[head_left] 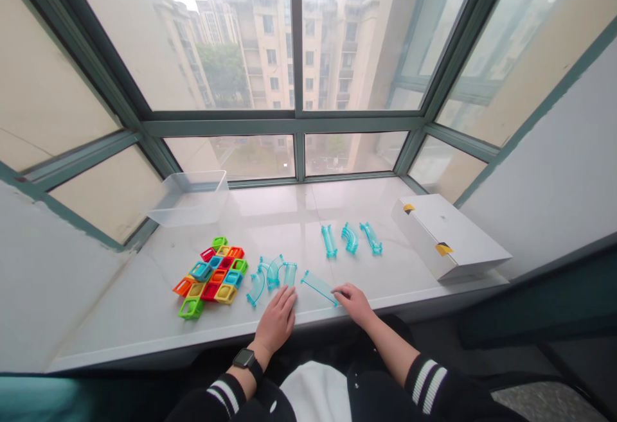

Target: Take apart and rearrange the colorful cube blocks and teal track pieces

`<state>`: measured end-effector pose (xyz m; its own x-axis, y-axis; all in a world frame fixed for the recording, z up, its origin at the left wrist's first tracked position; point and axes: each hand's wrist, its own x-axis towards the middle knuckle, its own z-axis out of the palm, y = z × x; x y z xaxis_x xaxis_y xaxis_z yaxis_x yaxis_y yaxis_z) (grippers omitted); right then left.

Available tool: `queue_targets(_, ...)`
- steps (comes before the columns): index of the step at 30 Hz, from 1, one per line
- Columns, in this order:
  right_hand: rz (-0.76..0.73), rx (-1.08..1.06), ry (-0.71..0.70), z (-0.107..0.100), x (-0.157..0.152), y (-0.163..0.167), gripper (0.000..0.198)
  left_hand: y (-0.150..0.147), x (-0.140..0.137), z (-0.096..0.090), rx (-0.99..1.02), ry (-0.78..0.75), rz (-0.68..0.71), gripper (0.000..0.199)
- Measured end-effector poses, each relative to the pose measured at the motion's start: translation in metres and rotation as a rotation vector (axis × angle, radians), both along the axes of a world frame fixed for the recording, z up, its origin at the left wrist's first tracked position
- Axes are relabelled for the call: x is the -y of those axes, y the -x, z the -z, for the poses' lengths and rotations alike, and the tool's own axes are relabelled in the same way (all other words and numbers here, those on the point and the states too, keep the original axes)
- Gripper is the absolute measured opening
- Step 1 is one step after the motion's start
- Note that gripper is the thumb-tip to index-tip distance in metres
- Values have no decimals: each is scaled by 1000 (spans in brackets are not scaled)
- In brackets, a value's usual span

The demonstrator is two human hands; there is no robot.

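Note:
Fingers stretched out and lying flat, my left hand [278,319] rests at the near end of a short straight translucent blue track piece [290,274]. Just left of that piece are curved blue track pieces [274,272], and another curved piece [257,288] lies nearest the coloured blocks. My right hand [355,304] has its thumb and fingers closed at the right end of a longer straight blue track piece [318,286], which lies slanted on the sill. Farther back stand two straight track pieces [328,241] [371,239] with a stack of curved track pieces [349,238] between them.
Several red, green, yellow, blue and orange square blocks [218,277] are grouped on the left of the white sill [289,213]. Behind them is a clear plastic bin [187,216]. A white box [450,232] occupies the right side. Windows [299,123] border the back.

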<state>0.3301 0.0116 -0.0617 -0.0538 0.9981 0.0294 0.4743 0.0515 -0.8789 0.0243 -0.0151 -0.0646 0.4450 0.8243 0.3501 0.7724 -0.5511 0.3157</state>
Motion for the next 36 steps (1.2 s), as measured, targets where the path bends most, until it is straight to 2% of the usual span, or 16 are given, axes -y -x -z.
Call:
queue_targets(5, 59, -197, 103, 2, -5, -3, 38, 1, 1, 2, 36, 9, -6, 50)
queue_targets(9, 45, -251, 150, -2, -3, -2, 39, 1, 3, -6, 98, -9, -20, 52)
queue_targets(12, 39, -245, 180, -5, -1, 1, 42, -11, 5, -22, 189, 27, -19, 46)
queue_targets(14, 46, -251, 175, -7, -1, 4, 43, -27, 6, -37, 277, 114, -1, 43)
queue_targets(18, 88, -260, 110, -19, -9, 13, 41, -64, 0, -60, 419, 254, 39, 48)
queue_targets(22, 147, -213, 39, -39, -26, 19, 38, -91, -18, -66, 536, 320, 58, 49)
queue_targets(27, 188, -149, -24, -57, -53, 18, 34, -107, -49, -64, 647, 397, 52, 53)
queue_targets(36, 228, 198, -10, -76, -106, 8, 22, -135, -114, -70, 732, 629, -146, 60)
